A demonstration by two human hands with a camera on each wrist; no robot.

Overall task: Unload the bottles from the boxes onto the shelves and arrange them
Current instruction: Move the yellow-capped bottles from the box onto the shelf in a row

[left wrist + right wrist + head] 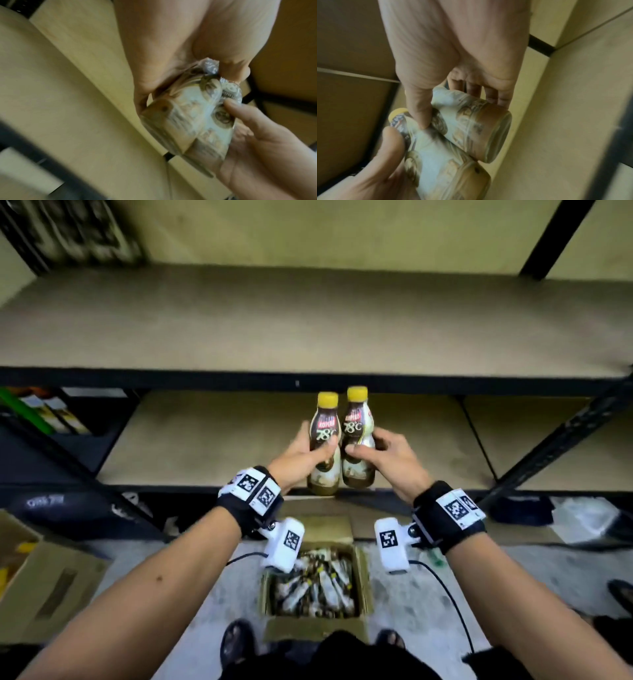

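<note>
Gripping one bottle each, both hands are working at the front edge of the lower shelf [212, 446]. Left hand [301, 455] is wrapping thumb and fingers around the left bottle [325, 446]; right hand [387, 455] is curling around the right bottle [358, 440]. Bottles are standing upright, sides touching, yellow caps up, bases right at the shelf's front lip; whether they are resting on it, cannot tell. Right wrist view is showing the right thumb [421, 108] pressing across its bottle [476, 129], with the fingers behind it.

Open box [363, 570] is sitting on the floor just in front of the lower shelf, between the person's feet, with more bottles lying inside. Second box [51, 587] is sitting left of it. Upper shelf [308, 320] is running directly above the lower shelf.
</note>
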